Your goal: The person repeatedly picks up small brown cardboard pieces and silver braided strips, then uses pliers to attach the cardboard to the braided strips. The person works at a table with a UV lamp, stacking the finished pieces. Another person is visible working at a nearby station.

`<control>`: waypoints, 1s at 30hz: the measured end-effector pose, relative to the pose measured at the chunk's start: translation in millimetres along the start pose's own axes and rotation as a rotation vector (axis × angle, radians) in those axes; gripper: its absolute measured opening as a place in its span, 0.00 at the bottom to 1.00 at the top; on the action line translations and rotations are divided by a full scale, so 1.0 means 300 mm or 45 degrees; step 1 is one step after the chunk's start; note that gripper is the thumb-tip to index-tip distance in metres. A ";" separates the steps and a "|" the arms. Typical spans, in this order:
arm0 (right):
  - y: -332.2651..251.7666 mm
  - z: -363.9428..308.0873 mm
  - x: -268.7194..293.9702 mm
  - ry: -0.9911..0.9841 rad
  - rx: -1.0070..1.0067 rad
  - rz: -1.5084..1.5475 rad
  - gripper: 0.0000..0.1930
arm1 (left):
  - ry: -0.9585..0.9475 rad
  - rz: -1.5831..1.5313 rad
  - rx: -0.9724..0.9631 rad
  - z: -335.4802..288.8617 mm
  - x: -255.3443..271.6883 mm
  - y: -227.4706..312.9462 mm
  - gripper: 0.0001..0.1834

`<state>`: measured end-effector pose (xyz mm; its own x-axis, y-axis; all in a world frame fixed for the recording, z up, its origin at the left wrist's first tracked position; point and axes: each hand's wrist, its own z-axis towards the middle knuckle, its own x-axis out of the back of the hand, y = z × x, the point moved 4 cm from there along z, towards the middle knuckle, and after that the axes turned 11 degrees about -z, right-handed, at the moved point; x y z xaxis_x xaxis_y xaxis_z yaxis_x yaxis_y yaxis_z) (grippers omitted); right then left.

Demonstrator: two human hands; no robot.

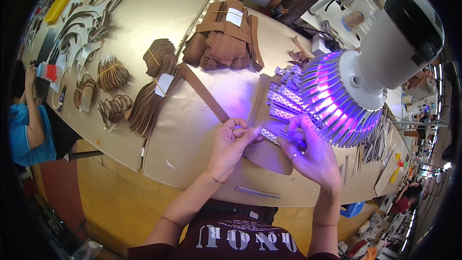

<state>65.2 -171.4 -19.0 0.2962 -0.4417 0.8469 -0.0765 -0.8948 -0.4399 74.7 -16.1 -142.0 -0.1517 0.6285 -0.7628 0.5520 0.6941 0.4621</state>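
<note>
Between my two hands lies a short braided strip (268, 135), pale and patterned under violet light. My left hand (232, 145) pinches its left end between thumb and fingertips. At the strip's other end, my right hand (312, 155) is closed around a slim dark tool (292, 137), whose kind I cannot make out. Below the strip is a brown flat piece with a rounded edge (269, 160). Several similar braided strips (284, 102) lie just beyond my right hand, partly covered by a finned lamp (337, 101) glowing violet.
A long brown strap (207, 94) reaches toward my left hand. Tied brown strap bundles (224, 38) (151, 91) lie farther off. Near the table's front edge rests another braided strip (258, 192). A person in blue (31, 132) is at the left; the lamp's white body (402, 33) overhangs the right.
</note>
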 end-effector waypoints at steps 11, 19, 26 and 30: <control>-0.010 -0.005 0.001 0.126 0.086 -0.087 0.14 | 0.000 0.007 -0.158 0.001 -0.002 -0.018 0.11; -0.001 -0.004 -0.006 0.176 0.138 -0.145 0.15 | 0.039 0.349 -0.372 -0.004 -0.022 -0.015 0.08; -0.007 -0.002 -0.005 0.149 0.081 -0.071 0.18 | -0.237 1.170 -0.934 -0.146 -0.118 0.006 0.13; 0.009 -0.024 0.031 0.093 -0.067 0.007 0.17 | -0.403 1.195 -0.876 -0.184 -0.135 -0.018 0.17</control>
<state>60.9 -178.3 -10.1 0.2255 -0.4487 0.8648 -0.1289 -0.8936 -0.4300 32.6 -25.8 -88.6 0.3356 0.9414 -0.0330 -0.2279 0.1151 0.9669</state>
